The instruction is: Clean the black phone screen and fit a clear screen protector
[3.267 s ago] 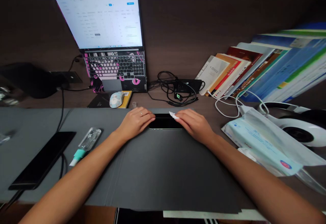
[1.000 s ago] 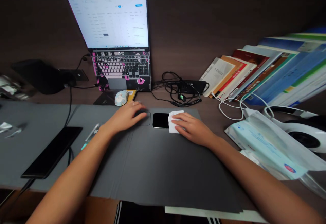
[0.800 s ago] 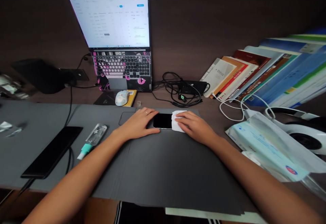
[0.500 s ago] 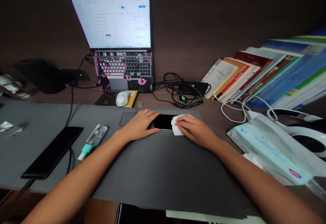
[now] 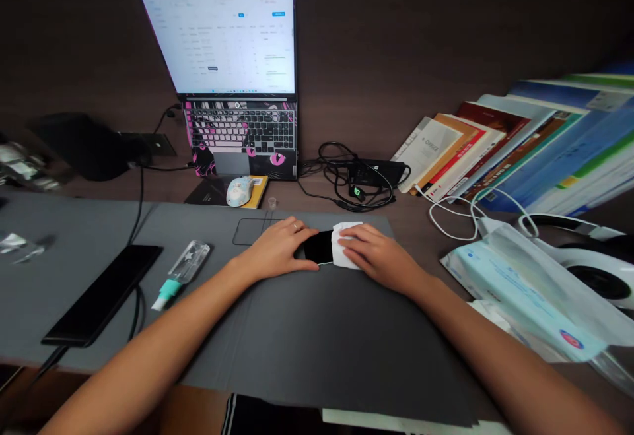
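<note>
A smartphone with a black screen (image 5: 318, 247) lies on the grey desk mat (image 5: 317, 329), slightly tilted to the right. My left hand (image 5: 283, 247) grips its left end, thumb along the near edge and fingers along the far edge. A folded white tissue (image 5: 339, 246) covers the phone's right end, held under the closed fingers of my right hand (image 5: 379, 253). Just left of my left hand lies a clear, dark-edged screen protector sheet (image 5: 244, 230). A clear spray bottle with a mint-green neck (image 5: 188, 262) rests by my left forearm.
An open laptop (image 5: 238, 131) stands at the back, with a mouse (image 5: 240, 191) in front. Tangled cables and a power adapter (image 5: 379, 172) sit behind my hands. Leaning books (image 5: 475, 151), a tissue pack (image 5: 525, 296) and headphones (image 5: 601, 276) are at right, a black tablet-like device (image 5: 104, 295) at left.
The phone has shifted slightly toward me and turned a little, with my left hand moving along with it. The tissue stays on its right end, and my right hand has moved slightly.
</note>
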Motion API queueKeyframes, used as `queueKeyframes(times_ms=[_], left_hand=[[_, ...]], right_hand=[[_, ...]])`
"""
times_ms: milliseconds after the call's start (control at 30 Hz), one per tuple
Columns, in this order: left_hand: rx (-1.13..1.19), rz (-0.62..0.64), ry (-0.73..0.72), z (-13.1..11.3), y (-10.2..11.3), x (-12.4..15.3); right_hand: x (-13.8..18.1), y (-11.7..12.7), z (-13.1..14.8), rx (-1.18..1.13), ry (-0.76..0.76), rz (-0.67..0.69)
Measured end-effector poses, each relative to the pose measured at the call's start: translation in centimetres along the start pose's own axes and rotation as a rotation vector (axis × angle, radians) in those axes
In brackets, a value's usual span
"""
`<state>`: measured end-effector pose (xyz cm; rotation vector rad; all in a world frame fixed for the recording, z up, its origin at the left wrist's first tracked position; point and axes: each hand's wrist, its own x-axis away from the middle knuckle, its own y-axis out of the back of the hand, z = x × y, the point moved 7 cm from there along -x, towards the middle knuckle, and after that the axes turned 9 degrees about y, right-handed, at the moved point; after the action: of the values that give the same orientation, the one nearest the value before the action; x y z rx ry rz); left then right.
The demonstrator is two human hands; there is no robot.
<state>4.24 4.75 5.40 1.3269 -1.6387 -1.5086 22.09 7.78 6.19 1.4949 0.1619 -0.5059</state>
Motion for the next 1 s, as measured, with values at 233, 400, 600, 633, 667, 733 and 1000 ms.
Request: queueKeyframes(times_ms=[233,400,600,633,667,733,1000], left_hand=[[0.025,0.026,-0.074,-0.6,0.1,0.2],[0.009,0.037,-0.08,-0.8,0.0,0.2],[0.04,0.031,-0.061,-0.6,-0.2,0.1],[0.039,0.029,-0.06,-0.6,-0.1,0.1],[0.035,0.021,-0.062,-0.7,0.0,0.1],[0.025,-0.018,-0.069,-1.2,0.6,0.2],[0.06,0.063,-0.214,-5.1,-0.5,0.9]], right_hand=[[-0.1,-0.4,0.0,-0.044,-0.021,0.014],[-0.3,-0.6,1.0,-0.004,0.014,0.027],[-0.4,-0.8,2.2,-0.07,0.075,0.071],[-0.4,-0.8,1.9,-0.054,0.045,0.067],[-0.3,-0.9,1.7,-0.037,0.02,0.066],[-0.3,-1.1,1.9,-0.026,0.028,0.097],[-0.8,0.1,3.4,-0.138,0.149,0.064]])
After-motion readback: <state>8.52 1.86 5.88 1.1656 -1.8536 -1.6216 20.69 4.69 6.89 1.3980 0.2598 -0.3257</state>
